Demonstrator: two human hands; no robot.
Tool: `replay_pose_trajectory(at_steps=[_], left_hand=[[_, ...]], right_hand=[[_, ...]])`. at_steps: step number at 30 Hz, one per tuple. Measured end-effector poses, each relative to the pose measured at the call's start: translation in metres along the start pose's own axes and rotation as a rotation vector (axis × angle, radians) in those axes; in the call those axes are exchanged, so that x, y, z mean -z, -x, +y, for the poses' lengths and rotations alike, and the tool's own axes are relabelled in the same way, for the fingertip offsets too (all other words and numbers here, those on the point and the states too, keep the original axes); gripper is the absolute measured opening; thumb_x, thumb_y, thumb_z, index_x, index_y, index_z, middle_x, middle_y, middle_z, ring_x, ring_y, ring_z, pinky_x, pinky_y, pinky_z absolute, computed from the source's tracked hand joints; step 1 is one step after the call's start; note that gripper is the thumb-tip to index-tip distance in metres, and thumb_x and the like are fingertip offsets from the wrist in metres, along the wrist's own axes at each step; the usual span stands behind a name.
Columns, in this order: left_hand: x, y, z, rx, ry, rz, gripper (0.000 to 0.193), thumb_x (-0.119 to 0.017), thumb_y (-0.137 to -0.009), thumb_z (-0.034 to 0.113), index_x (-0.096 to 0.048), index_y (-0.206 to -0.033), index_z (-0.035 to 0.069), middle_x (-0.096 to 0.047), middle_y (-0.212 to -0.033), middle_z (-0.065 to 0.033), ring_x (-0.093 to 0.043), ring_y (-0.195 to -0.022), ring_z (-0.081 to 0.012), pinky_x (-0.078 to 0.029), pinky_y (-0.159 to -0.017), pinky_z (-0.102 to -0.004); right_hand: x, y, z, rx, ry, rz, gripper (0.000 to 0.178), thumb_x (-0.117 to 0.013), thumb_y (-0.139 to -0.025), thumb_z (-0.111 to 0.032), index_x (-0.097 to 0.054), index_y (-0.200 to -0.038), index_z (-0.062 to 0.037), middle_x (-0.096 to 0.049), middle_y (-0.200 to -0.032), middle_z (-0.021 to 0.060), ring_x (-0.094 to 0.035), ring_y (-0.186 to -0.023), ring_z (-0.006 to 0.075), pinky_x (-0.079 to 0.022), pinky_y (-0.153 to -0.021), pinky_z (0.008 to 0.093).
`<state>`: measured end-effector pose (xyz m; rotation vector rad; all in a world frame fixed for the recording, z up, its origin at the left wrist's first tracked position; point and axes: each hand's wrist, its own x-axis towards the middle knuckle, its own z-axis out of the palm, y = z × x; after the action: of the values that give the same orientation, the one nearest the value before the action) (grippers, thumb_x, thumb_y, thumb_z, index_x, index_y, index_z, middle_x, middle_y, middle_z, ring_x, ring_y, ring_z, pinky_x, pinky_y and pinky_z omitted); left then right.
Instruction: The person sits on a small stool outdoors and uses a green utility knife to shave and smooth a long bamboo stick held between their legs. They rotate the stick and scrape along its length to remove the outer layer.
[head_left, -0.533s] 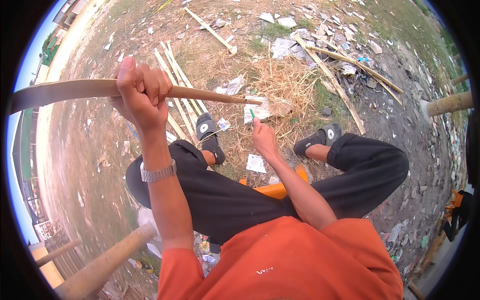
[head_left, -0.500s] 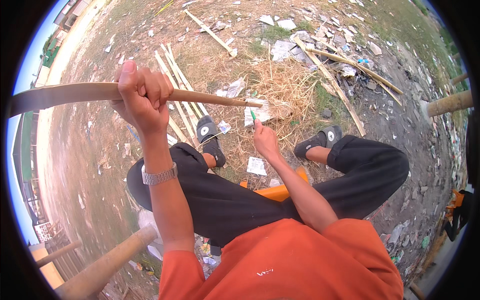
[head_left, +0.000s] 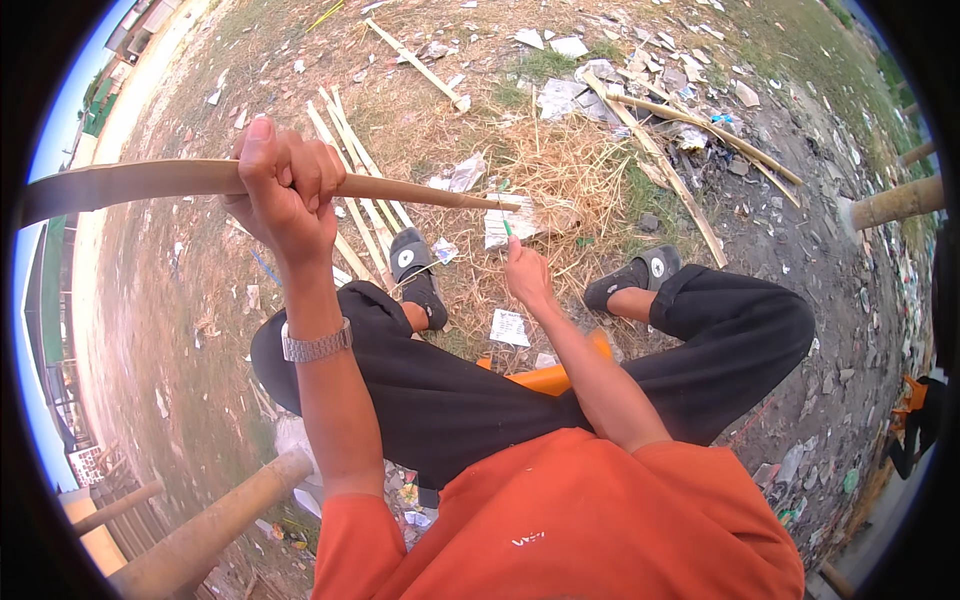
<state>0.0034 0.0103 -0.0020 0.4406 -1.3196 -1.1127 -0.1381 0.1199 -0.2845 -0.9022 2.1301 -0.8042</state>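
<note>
My left hand (head_left: 285,195) is raised at the left, fingers wrapped round a long bamboo strip (head_left: 420,191). The strip runs from the far left edge across to the middle, its narrow end in front of my right hand. My right hand (head_left: 527,270) is closed on a thin green-handled tool (head_left: 507,229), which points away from me and meets the strip near its end. A bit of green also shows just beyond the strip; the tool's working part is too small to make out. A flat pale piece (head_left: 512,222) lies on the ground behind the tool.
Straw-like shavings (head_left: 560,170) lie beyond my right hand. Several split bamboo strips (head_left: 345,150) rest past my left foot, and longer bamboo pieces (head_left: 660,160) lie at the far right. I sit on something orange (head_left: 545,379). Bamboo poles (head_left: 215,525) stand on both sides.
Both hands keep their holds and nearly their places. The strip's narrow end has risen slightly in the picture, and my right hand has shifted very little.
</note>
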Motion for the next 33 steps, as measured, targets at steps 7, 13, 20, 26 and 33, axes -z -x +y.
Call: replay_pose_trajectory(at_steps=[7,13,20,26,33], left_hand=[[0.000,-0.004,-0.003,-0.012,0.003,-0.024,0.043,-0.041,-0.097,0.024,-0.028,-0.058,0.016,-0.023,-0.041,0.0026,-0.020,-0.032,-0.0078,-0.024,-0.036,-0.0258],[0.017,-0.008,0.000,0.072,0.114,-0.232,0.042,-0.038,-0.097,0.024,-0.027,-0.058,0.015,-0.025,-0.041,0.0020,-0.022,-0.034,-0.0088,-0.026,-0.039,-0.0261],[0.018,-0.009,0.001,0.095,0.149,-0.300,0.041,-0.037,-0.096,0.022,-0.026,-0.057,0.016,-0.026,-0.041,0.0025,-0.023,-0.034,-0.0093,-0.026,-0.040,-0.0263],[0.016,-0.009,0.001,0.096,0.152,-0.297,0.043,-0.037,-0.096,0.023,-0.025,-0.056,0.016,-0.025,-0.041,0.0025,-0.023,-0.033,-0.0092,-0.027,-0.040,-0.0257],[0.014,-0.005,0.000,0.089,0.150,-0.317,0.042,-0.036,-0.096,0.022,-0.025,-0.055,0.016,-0.024,-0.040,0.0026,-0.022,-0.032,-0.0095,-0.026,-0.039,-0.0260]], right_hand=[[0.007,0.014,-0.012,0.123,-0.153,0.038,0.060,-0.031,-0.099,-0.041,-0.064,-0.082,0.0054,-0.061,-0.075,0.0287,-0.059,-0.074,0.0427,-0.044,-0.071,0.0492],[0.006,0.004,-0.007,0.103,-0.414,-0.161,0.053,-0.037,-0.098,-0.044,-0.059,-0.080,0.0005,-0.050,-0.059,0.0131,-0.051,-0.059,0.0226,-0.041,-0.060,0.0383],[0.013,-0.005,0.000,-0.031,-0.778,-0.400,0.048,-0.034,-0.098,-0.045,-0.053,-0.087,-0.0022,-0.045,-0.061,0.0049,-0.045,-0.056,0.0133,-0.038,-0.054,0.0299],[0.013,0.003,-0.034,0.071,-0.296,-0.034,0.078,-0.021,-0.097,-0.057,-0.052,-0.064,0.0057,-0.054,-0.064,0.0251,-0.051,-0.062,0.0389,-0.040,-0.066,0.0489],[0.016,0.010,-0.051,-0.002,-0.077,-0.060,0.074,-0.023,-0.098,-0.050,-0.066,-0.079,0.0066,-0.059,-0.077,0.0355,-0.059,-0.083,0.0515,-0.045,-0.081,0.0553]])
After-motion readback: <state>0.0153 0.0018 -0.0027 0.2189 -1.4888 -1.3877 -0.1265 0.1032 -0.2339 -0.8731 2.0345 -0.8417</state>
